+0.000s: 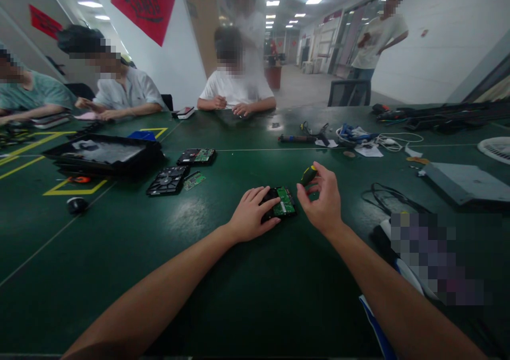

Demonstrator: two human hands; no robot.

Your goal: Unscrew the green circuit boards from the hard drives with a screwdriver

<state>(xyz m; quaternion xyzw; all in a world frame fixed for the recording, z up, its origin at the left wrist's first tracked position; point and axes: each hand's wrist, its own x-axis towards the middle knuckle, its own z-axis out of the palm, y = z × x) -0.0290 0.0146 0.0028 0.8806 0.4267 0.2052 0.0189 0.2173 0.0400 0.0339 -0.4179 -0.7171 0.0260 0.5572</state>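
Note:
A hard drive (285,203) with its green circuit board facing up lies on the dark green table. My left hand (255,214) rests over the drive's left part, fingers spread and flat, covering some of it. Just right of the drive, my right hand (322,198) is raised and pinches a screwdriver (308,176) by its dark green and yellow handle. The screwdriver's shaft and tip cannot be made out. Farther left lie a black hard drive (167,181), a loose green circuit board (194,181) and another hard drive (196,156) showing its board.
A black tray (107,155) stands at the left, with a black mouse (77,205) in front. Cables (358,135) and a tool with a dark handle (297,138) lie at the back right. A grey metal box (470,182) sits on the right. People (235,90) sit across the table.

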